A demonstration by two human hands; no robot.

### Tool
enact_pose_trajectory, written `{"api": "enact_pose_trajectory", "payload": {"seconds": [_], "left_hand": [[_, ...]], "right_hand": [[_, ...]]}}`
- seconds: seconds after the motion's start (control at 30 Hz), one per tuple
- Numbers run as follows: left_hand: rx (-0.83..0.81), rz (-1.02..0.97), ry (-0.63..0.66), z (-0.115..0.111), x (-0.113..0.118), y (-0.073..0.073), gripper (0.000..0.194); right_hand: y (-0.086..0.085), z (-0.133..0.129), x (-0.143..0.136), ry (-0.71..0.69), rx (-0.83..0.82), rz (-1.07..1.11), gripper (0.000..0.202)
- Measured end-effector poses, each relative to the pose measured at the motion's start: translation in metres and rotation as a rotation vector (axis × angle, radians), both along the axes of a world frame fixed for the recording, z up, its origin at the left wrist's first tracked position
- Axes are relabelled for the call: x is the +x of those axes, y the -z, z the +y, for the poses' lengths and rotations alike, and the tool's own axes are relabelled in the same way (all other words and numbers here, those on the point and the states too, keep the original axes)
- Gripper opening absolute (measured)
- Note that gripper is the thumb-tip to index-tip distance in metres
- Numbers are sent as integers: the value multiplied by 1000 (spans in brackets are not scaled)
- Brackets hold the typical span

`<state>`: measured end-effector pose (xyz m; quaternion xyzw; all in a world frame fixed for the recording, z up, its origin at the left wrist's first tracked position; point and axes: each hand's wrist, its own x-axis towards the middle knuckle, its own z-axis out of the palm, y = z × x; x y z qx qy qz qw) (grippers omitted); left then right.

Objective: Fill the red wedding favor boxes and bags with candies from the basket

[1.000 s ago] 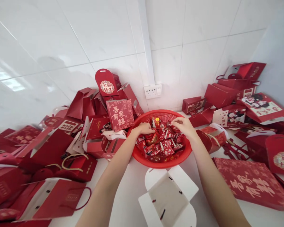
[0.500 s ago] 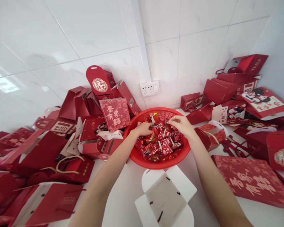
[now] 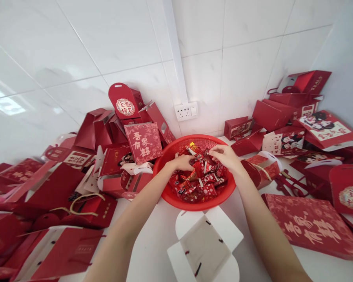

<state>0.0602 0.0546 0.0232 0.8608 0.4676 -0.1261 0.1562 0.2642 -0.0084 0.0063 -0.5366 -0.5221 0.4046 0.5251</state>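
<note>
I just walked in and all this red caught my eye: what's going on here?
A person has the left hand among small wrapped packets in a red basket. The right hand is at the packets too; its grip is unclear. Nearer the person, an open box shows its white inside, and red boxes crowd both sides.

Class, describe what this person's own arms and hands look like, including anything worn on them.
The left forearm and right forearm are bare, with no sleeve showing. No watch or bracelet shows at either wrist. The left hand and right hand are ungloved; some fingertips are hidden, and no rings can be made out.
</note>
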Motion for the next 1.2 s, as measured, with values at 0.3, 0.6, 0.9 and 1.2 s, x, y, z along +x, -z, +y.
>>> {"api": "enact_pose_trajectory", "payload": {"seconds": [0.3,0.6,0.9,1.2], "left_hand": [[-79,-183,56,-7,-7,-9,10],[-205,-580,31,-9,-16,-21,30],[-272,-951,-65,-2,-3,-24,51],[-294,-1024,-119,7,20,-18,36]], "right_hand": [[1,-2,0,-3,24,29,12],[-2,-4,-1,-10,-2,64,10],[-5,-8,-2,-77,-77,82,17],[-5,-8,-1,-125,-52,117,25]]}}
